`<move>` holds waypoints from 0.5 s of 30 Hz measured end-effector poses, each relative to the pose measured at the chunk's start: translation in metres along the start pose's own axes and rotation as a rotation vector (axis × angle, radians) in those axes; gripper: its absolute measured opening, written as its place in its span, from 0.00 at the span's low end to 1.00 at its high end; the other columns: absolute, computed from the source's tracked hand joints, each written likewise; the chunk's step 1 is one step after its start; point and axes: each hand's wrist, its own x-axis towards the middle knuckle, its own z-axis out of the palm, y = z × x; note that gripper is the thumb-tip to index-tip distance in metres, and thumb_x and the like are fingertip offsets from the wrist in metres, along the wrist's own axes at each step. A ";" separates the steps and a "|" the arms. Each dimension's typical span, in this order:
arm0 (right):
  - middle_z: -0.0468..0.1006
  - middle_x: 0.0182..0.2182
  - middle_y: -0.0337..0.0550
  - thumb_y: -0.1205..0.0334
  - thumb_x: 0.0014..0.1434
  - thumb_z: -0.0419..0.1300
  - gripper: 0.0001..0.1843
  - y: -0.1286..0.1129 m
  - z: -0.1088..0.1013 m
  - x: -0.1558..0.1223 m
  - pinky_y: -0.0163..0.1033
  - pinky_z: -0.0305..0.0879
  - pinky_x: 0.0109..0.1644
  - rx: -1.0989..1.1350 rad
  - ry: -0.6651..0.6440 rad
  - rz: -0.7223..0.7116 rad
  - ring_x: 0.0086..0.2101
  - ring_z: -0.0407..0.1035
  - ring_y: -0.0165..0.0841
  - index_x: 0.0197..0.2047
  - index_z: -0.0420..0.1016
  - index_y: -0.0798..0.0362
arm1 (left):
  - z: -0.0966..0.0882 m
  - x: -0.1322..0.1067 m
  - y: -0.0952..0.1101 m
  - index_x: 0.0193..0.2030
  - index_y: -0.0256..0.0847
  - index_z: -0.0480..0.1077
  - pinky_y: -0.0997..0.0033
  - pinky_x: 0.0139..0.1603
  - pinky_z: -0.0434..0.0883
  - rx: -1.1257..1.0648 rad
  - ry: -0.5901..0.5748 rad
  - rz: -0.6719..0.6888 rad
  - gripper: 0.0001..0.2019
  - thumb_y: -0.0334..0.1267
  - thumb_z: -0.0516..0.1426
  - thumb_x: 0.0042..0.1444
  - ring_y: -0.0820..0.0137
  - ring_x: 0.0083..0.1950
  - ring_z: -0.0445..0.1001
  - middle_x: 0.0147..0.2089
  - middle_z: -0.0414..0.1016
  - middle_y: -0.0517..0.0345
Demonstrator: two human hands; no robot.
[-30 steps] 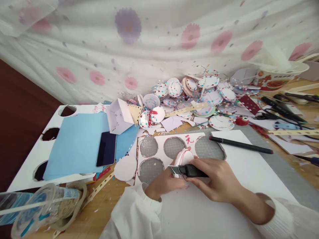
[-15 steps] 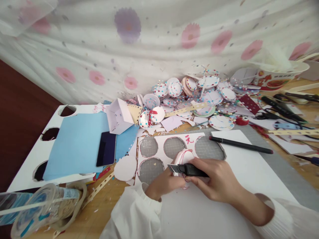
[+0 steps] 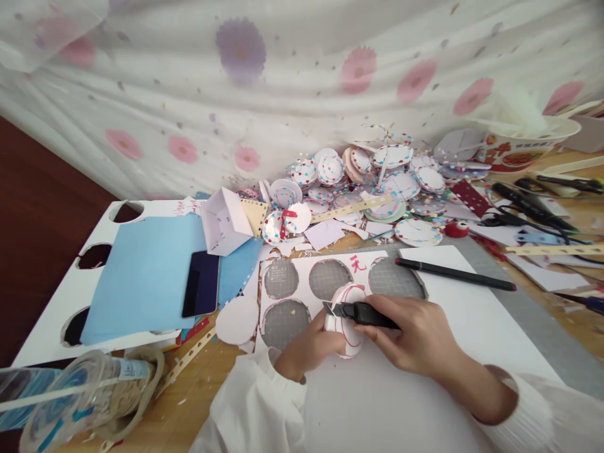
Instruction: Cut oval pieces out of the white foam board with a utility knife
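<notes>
My left hand (image 3: 314,346) grips a small round white disc (image 3: 348,336) with red lines on it, thumb on its face. A black utility knife (image 3: 370,314) is in my right hand (image 3: 415,333); its blade points left and lies across the disc's upper left part. Whether the blade is cutting in, I cannot tell. Under both hands is a white board (image 3: 325,257) with several round holes and a red written character. Through the holes shows a grey cutting mat (image 3: 578,358). Left of the board lies a loose white disc (image 3: 237,319).
A phone (image 3: 201,284) rests on blue paper (image 3: 141,277) at left. Clear plastic cups (image 3: 70,390) stand front left. Decorated paper discs (image 3: 330,168) are heaped at the back. A black pen (image 3: 455,274) crosses the white paper at right, near scissors (image 3: 533,207) and a paper bowl (image 3: 523,148).
The knife and my right hand have shifted slightly right. My left thumb has moved a little left, and more of the disc's red-lined face shows.
</notes>
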 end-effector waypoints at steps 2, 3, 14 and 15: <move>0.76 0.22 0.38 0.51 0.65 0.54 0.13 0.002 0.000 0.000 0.37 0.55 0.24 -0.012 0.020 0.002 0.22 0.72 0.34 0.39 0.71 0.52 | 0.000 0.001 -0.001 0.45 0.41 0.67 0.71 0.41 0.66 -0.069 -0.005 -0.012 0.20 0.36 0.54 0.42 0.68 0.39 0.65 0.36 0.67 0.60; 0.76 0.22 0.37 0.50 0.65 0.54 0.14 0.003 0.000 0.001 0.37 0.55 0.23 -0.018 0.029 0.002 0.22 0.72 0.34 0.39 0.71 0.52 | 0.000 0.001 -0.002 0.45 0.41 0.67 0.71 0.41 0.66 -0.100 -0.006 -0.017 0.20 0.36 0.54 0.41 0.68 0.39 0.64 0.36 0.67 0.60; 0.78 0.21 0.39 0.46 0.63 0.53 0.17 0.012 0.002 -0.001 0.36 0.53 0.22 -0.102 0.003 0.161 0.21 0.73 0.37 0.35 0.73 0.49 | 0.000 0.002 -0.001 0.53 0.43 0.70 0.64 0.50 0.67 -0.245 -0.022 0.063 0.28 0.33 0.55 0.40 0.61 0.46 0.68 0.40 0.72 0.58; 0.77 0.20 0.39 0.44 0.63 0.53 0.18 0.017 0.001 0.001 0.36 0.52 0.21 -0.137 0.012 0.250 0.20 0.73 0.37 0.34 0.74 0.49 | 0.000 0.003 -0.002 0.56 0.44 0.69 0.63 0.51 0.67 -0.257 -0.037 0.084 0.31 0.34 0.55 0.39 0.59 0.49 0.69 0.45 0.73 0.56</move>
